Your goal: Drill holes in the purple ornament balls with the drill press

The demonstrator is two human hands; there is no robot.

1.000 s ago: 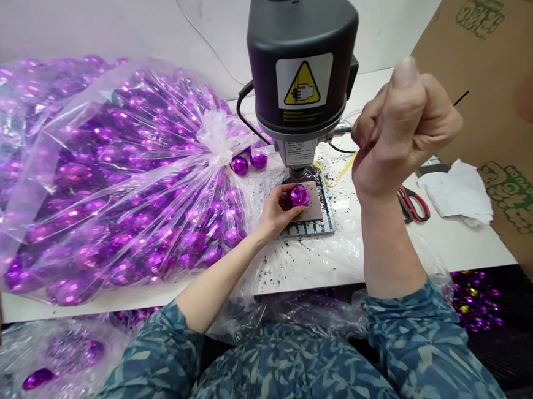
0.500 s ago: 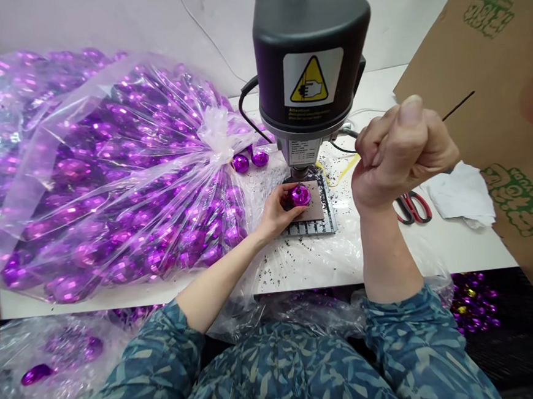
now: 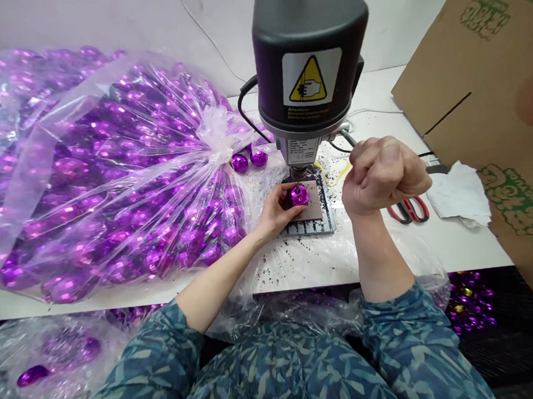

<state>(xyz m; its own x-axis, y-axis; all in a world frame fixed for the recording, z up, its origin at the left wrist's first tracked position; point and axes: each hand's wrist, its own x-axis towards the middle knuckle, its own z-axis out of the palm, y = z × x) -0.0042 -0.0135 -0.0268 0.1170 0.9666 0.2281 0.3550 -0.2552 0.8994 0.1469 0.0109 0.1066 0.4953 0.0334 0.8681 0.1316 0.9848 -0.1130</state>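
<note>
A shiny purple faceted ball (image 3: 300,194) sits on a brown square board (image 3: 312,209), directly under the chuck of a black and grey drill press (image 3: 312,48). My left hand (image 3: 277,212) holds the ball from its left side, thumb in front and fingers behind. To the right of the machine, my right hand (image 3: 384,175) is raised in a fist around the end of the press's feed lever (image 3: 348,136); most of the lever is hidden by the hand. Beneath the board lies the slotted metal base (image 3: 312,228), sprinkled with dark shavings.
A big tied plastic bag (image 3: 217,132) of purple balls fills the left, with two loose balls (image 3: 249,159) beside it. Red-handled scissors (image 3: 408,211), white tissue (image 3: 460,196) and a cardboard box (image 3: 487,139) stand right. More balls (image 3: 471,300) lie below the table.
My right fist has come down and slightly left, along with the lever. My left hand and the ball stay in place under the chuck.
</note>
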